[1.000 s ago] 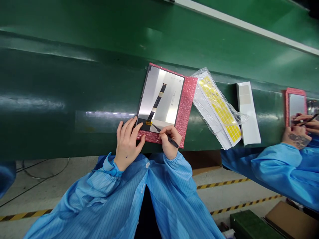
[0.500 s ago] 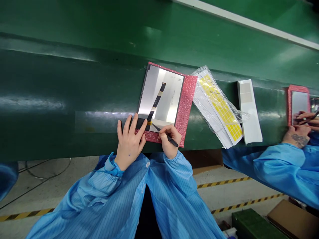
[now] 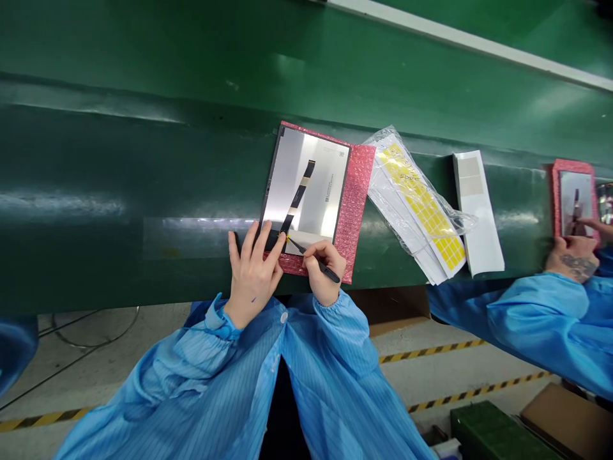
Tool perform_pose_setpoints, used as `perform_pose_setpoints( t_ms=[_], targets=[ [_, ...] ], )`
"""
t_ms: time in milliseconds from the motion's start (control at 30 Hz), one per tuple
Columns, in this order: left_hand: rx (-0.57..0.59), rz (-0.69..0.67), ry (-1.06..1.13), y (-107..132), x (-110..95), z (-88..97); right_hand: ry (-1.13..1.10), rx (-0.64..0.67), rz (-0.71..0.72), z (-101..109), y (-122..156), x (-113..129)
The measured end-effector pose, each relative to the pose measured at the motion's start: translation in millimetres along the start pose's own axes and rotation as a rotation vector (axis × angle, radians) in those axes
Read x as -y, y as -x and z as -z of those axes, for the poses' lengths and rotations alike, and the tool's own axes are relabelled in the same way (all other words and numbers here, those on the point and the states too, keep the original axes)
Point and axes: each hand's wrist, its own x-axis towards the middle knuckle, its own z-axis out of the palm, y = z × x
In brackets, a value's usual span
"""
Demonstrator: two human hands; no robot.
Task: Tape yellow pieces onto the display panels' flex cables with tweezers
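Observation:
A silver-backed display panel (image 3: pixel 313 191) lies on a pink bubble-wrap bag (image 3: pixel 357 204) near the bench's front edge. Up its middle runs a black ribbon cable (image 3: pixel 299 195). My left hand (image 3: pixel 253 275) rests with fingers spread over the panel's lower left corner, the index fingertip by the cable's lower end. Between the thumb and fingers of my right hand (image 3: pixel 325 271) is a pair of black tweezers (image 3: pixel 328 271). Their tip touches or nearly touches a small yellow patch at the cable's base. Part of that corner is hidden under my left fingers.
To the right lie a clear plastic bag (image 3: pixel 416 198) with yellow label sheets and a white stack of strips (image 3: pixel 479 214). Farther right, a co-worker's hands (image 3: pixel 575 255) work at another panel (image 3: pixel 575 198) on pink wrap. A cardboard box (image 3: pixel 569 418) stands on the floor.
My left fingers have shifted slightly right, covering more of the black strip at the panel's lower left corner. My right hand stays at nearly the same spot. The co-worker's hand has moved.

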Motion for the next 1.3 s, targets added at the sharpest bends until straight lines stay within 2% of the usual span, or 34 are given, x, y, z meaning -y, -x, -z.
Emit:
perform_pose_setpoints(
  t_ms=[67,133,233,300,400,533,833,1067,1200,1300],
  targets=[
    [-0.014,0.005,-0.002,0,-1,-0.5,0.014,-0.059,0.013,0,2,0],
    [-0.03,0.014,0.006,1,-2,-1.3,0.033,-0.196,0.054,5,3,-1],
    [-0.052,0.012,0.009,2,-1,-2.9,0.013,-0.413,0.109,19,-1,-3],
    [-0.04,-0.001,0.008,2,0,-3.5,-0.024,-0.483,0.105,29,-6,-5],
    [0.014,-0.038,0.011,1,1,-3.2,-0.104,-0.492,0.061,39,-15,-8],
    [0.035,-0.06,0.015,1,2,-2.1,-0.2,-0.47,0.015,40,-21,-11],
    [-0.168,0.009,0.006,7,1,-5.1,-0.226,-0.442,0.015,41,-21,-13],
    [-0.222,0.05,0.002,10,1,-7.8,-0.24,-0.423,0.008,41,-21,-14],
    [-0.22,0.057,-0.012,6,2,0.4,-0.272,-0.41,0.022,43,-20,-14],
    [-0.205,0.087,-0.027,-5,9,10.0,-0.26,-0.392,0.015,44,-20,-14]
  ],
)
